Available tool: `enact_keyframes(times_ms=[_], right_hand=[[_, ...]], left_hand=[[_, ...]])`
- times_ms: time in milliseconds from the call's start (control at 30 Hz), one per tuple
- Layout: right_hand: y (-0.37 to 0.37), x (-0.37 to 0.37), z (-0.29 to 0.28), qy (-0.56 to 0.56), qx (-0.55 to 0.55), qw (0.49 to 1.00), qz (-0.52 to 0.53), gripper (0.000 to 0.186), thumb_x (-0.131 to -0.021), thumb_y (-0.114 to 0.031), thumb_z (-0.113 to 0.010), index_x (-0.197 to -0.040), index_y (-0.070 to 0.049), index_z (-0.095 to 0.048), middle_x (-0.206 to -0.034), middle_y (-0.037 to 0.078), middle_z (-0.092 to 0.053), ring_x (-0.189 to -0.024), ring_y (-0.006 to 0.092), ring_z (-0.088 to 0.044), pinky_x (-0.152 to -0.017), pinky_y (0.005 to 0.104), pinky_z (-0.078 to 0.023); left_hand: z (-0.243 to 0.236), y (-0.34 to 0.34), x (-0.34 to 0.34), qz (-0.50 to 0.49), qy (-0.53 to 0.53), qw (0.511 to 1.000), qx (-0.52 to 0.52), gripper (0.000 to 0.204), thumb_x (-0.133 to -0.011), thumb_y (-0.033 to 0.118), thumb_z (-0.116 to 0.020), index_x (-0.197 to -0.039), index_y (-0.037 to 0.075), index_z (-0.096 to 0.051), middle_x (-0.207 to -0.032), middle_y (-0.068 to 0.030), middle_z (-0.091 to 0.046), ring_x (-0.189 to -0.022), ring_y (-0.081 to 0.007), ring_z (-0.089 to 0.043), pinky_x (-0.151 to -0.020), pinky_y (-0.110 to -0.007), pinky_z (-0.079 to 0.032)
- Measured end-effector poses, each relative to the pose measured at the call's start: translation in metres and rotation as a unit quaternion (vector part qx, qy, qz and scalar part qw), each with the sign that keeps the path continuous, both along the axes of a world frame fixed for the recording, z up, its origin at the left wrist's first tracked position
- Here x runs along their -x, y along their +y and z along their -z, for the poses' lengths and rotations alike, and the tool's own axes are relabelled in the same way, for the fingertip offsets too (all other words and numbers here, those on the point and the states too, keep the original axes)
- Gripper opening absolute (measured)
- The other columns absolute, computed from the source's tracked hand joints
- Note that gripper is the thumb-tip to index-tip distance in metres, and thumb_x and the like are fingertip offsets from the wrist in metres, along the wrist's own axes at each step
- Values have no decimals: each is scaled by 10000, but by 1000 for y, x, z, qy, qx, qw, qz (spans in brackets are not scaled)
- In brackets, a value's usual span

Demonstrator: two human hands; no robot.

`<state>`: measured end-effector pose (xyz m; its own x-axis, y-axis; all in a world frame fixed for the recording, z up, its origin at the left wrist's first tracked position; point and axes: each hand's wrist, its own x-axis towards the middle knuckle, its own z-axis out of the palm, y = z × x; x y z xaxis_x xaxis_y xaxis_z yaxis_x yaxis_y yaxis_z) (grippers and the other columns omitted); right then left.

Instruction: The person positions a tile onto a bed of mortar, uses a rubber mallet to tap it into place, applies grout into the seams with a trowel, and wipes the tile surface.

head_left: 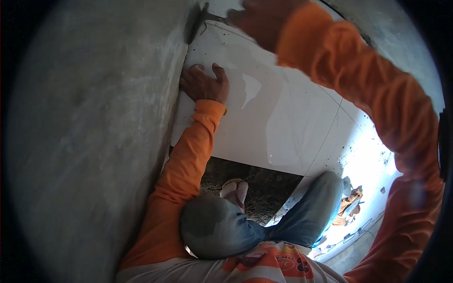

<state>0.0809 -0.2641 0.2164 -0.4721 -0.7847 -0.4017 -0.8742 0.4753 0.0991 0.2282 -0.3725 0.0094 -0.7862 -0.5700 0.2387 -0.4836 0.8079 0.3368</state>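
- Grey plaster wall [94,118], glossy white floor tile [297,113] beside it.
- My left fingers [189,78]: spread on tile, empty.
- My right fingers [235,17]: round a blurred, dark hammer-like tool [216,18].
- Tile looks placed; rough dark ground patch [276,188] uncovered.

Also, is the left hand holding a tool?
No, the left hand rests on the white tile, beside the grey wall.

white tile [236,127]: large, glossy, patched with reflections, dark specks toward its far left | pose: flat, mid-scene, near edge straight | dark tool [200,20]: slim handle reaching right from a blurred head (exact kind unclear) | place: far left, contact with tile unclear
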Motion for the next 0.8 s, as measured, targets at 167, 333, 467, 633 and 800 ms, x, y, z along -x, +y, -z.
enact_keyframes(times_ms=[167, 333, 467, 633, 800], right_hand=[[-2, 11, 3, 9, 26, 999, -25, 378, -860, -281, -480, -1146, -44, -547, -1024, 158, -616, -912, 315, -621, -840, 424, -479], [14, -6, 21, 110, -5, 994, -20, 469, -766, -230, -662, -1206, -159, -517, -932, 79, -628, -832, 264, -645, -649, 360, -531], [6, 4, -39, -52, 0, 985, 167, 413, -827, -338, -561, -1161, -95, -549, -992, 124, -620, -874, 290, -624, -757, 399, -494], [-2, -15, -16, -176, 90, 923, 329, 303, -808, -234, -606, -1074, -88, -606, -879, 92, -641, -791, 229, -641, -700, 348, -532], [-39, -72, -29, -199, -18, 940, 276, 273, -784, -149, -581, -1028, -33, -623, -943, 155, -648, -975, 268, -612, -823, 413, -503]], left_hand=[[-13, 11, 10, -17, -27, 999, 11, 386, -757, 378, -559, -862, 9, -522, -922, -169, -484, -905, -356, -454, -801, -475, -359], [-5, 9, 10, 9, 24, 1000, 7, 355, -737, 339, -579, -875, 20, -506, -928, -176, -476, -898, -359, -458, -794, -489, -364], [3, 0, 7, 31, 71, 997, 25, 315, -718, 300, -595, -862, 34, -506, -887, -165, -487, -859, -351, -479, -768, -487, -377], [-3, 4, 0, 75, 51, 996, 18, 290, -734, 291, -594, -841, 33, -517, -890, -157, -490, -849, -341, -484, -749, -472, -390], [11, -5, -7, 24, -18, 999, 13, 270, -714, 287, -588, -809, 40, -534, -877, -150, -505, -860, -339, -483, -751, -478, -389]])
